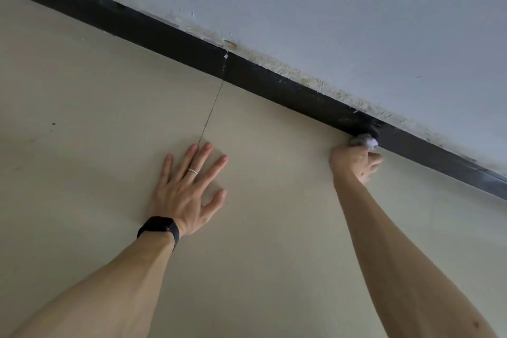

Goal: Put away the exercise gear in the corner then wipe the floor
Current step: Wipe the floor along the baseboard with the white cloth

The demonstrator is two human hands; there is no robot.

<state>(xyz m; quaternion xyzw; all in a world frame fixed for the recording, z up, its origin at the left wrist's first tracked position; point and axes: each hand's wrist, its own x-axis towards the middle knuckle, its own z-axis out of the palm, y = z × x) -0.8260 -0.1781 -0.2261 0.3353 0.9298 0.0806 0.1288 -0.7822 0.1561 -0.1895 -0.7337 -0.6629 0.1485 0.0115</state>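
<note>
My left hand (189, 189) lies flat on the beige tiled floor (82, 145), fingers spread, with a ring on one finger and a black band on the wrist. My right hand (355, 162) grips a small crumpled white wipe (366, 141) and presses it against the foot of the black skirting board (274, 82), where floor and wall meet. Most of the wipe is hidden inside the fist. No exercise gear is in view.
A pale blue-grey wall (356, 22) rises above the skirting, with yellowish flaking paint along its lower edge. A thin tile joint (211, 112) runs from the skirting toward my left fingertips. A few dark specks (53, 124) mark the floor at the left.
</note>
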